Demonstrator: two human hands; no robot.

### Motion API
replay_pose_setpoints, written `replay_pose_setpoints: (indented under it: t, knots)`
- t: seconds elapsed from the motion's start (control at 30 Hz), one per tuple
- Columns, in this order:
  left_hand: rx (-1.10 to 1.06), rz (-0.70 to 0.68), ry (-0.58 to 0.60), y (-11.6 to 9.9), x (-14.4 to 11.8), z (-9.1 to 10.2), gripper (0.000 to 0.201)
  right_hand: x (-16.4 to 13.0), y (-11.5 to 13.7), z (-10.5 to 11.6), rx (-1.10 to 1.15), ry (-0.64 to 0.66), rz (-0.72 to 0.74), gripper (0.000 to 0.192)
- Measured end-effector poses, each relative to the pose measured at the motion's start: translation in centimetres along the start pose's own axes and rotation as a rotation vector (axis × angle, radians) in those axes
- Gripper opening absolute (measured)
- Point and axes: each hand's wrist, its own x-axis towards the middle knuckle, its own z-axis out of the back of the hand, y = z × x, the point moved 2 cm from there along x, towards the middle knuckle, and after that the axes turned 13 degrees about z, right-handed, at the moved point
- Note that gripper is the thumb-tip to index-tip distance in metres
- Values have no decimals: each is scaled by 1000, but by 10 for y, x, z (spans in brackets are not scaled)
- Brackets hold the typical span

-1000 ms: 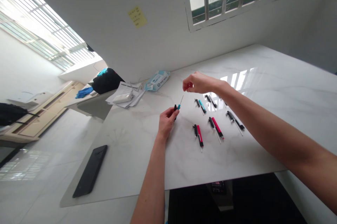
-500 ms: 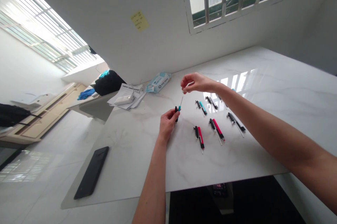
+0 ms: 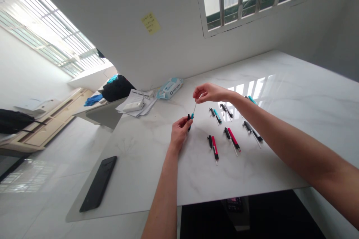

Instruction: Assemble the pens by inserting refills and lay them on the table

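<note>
My left hand (image 3: pixel 180 131) grips a small teal and black pen barrel (image 3: pixel 190 118) upright above the white marble table (image 3: pixel 146 164). A thin refill (image 3: pixel 194 109) sticks up out of the barrel. My right hand (image 3: pixel 209 92) pinches the top end of that refill just above and to the right of my left hand. To the right, several taken-apart pens lie in rows on the table: a red one (image 3: pixel 214 146), another red one (image 3: pixel 233 138), a teal one (image 3: pixel 216 115) and black ones (image 3: pixel 252 131).
A black phone (image 3: pixel 98 183) lies near the table's front left edge. A pack of wet wipes (image 3: pixel 169 88) and a pile of papers with a white device (image 3: pixel 134 104) sit at the back by the wall. A dark bag (image 3: pixel 116 86) rests further left.
My right hand has come down from a little above the refill and now pinches its top end. My left hand with the barrel has hardly moved.
</note>
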Motion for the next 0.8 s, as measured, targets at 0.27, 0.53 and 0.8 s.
replay_pose_setpoints:
  t: [0.27, 0.53, 0.8]
  knots:
    - [-80, -7, -6, -1, 0, 3, 42, 4, -2, -25, 57, 67, 52, 32]
    - [-35, -34, 38, -3, -3, 3, 39, 4, 1, -61, -198, 161, 42, 24]
    - [-59, -5, -4, 0, -1, 3, 47, 8, 8, -42, 186, -27, 103, 25]
